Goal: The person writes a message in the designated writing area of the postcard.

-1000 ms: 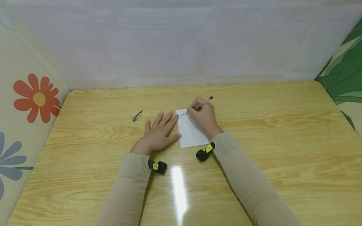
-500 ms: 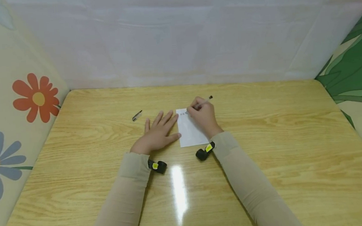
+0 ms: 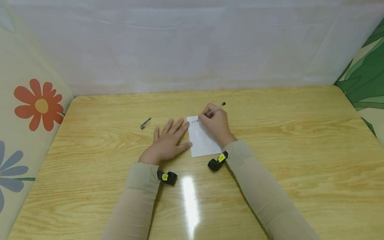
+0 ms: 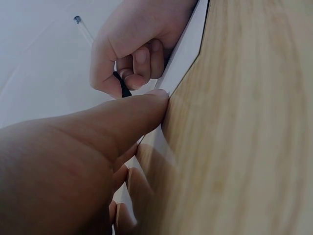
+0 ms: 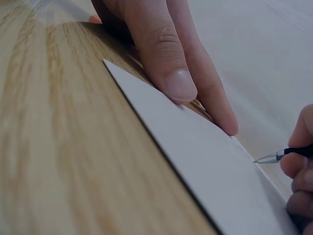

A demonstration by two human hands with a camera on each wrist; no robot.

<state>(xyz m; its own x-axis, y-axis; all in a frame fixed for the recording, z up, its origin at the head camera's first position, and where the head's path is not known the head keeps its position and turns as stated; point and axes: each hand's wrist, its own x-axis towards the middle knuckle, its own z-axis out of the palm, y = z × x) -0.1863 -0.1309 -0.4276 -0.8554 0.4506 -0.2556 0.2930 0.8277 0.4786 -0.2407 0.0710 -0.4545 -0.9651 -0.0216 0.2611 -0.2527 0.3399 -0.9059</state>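
A white paper pad (image 3: 204, 139) lies flat on the wooden table, with a short row of small dark marks near its top left. My right hand (image 3: 216, 124) pinches a pen (image 3: 220, 107) with a clear barrel and black grip, its metal tip (image 5: 266, 159) at the pad's surface in the right wrist view. My left hand (image 3: 168, 142) lies with spread, straight fingers on the table at the pad's left side. Its thumb (image 5: 181, 83) and index fingertip rest on the pad's edge. In the head view the right hand hides part of the pad's right side.
A pen cap (image 3: 145, 123) with a dark clip lies on the table (image 3: 91, 160) beyond the left fingers. Behind the table hangs a white sheet (image 3: 186, 38). Flower-patterned panels stand at the left and right sides. Each wrist wears a small black camera (image 3: 167, 177).
Both hands stay practically where they were, the right one still pinching the pen over the row of marks. Pad and pen cap lie unmoved.
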